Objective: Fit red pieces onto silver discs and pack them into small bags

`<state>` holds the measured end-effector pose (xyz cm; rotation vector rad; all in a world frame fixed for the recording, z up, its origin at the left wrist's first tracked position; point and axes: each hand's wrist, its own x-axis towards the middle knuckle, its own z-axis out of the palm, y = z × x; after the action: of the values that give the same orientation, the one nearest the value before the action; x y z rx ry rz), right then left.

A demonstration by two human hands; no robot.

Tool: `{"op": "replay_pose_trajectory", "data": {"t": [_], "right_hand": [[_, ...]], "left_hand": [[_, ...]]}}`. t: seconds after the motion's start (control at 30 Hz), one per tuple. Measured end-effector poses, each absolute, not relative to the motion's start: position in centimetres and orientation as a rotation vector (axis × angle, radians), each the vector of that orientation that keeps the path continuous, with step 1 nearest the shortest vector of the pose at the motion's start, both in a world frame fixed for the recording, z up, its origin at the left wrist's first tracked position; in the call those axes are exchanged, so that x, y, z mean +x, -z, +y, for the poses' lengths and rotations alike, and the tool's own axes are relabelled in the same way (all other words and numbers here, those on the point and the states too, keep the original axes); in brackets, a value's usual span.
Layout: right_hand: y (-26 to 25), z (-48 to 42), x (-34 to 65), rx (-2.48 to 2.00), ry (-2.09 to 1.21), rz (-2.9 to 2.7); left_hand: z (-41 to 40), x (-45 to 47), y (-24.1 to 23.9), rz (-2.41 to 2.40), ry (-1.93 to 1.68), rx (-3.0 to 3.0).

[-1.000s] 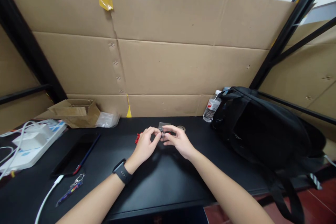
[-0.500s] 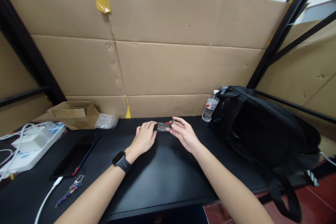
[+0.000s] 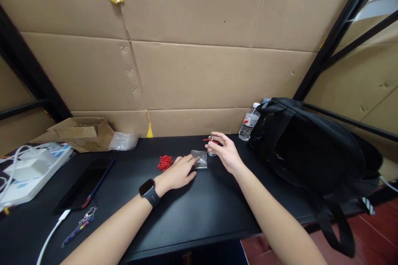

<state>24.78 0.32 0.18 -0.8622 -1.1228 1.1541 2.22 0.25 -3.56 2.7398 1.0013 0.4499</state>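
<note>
- Clear plastic bag [image 3: 201,160], far-centre on black table [image 3: 205,211]: probably light, limp, slippery; best pinched by an edge.
- Left hand [image 3: 178,172] loosely spread, fingertips touching bag's left side.
- Right hand [image 3: 228,154] seems to pinch one small dark item [image 3: 212,137], unidentifiable.
- Counts: bag, one; bottle [image 3: 248,123], one; backpack [image 3: 311,149], one; red pieces [image 3: 164,162], one heap, uncountable.

Black backpack [image 3: 311,149], water bottle [image 3: 248,125], dark phone [image 3: 85,183]

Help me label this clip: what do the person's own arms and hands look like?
The left hand and right hand are ungloved, with no sleeves on the visible forearms. A dark smartwatch with a rectangular face circles the left wrist.
</note>
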Motion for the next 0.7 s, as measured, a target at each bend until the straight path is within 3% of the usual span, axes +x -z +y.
{"op": "replay_pose_trajectory", "data": {"t": [0.7], "right_hand": [[-0.4,0.3,25.3,-1.009,-0.986,-1.366]], "left_hand": [[-0.7,1.5,3.0,1.052,-0.612,2.591]]}}
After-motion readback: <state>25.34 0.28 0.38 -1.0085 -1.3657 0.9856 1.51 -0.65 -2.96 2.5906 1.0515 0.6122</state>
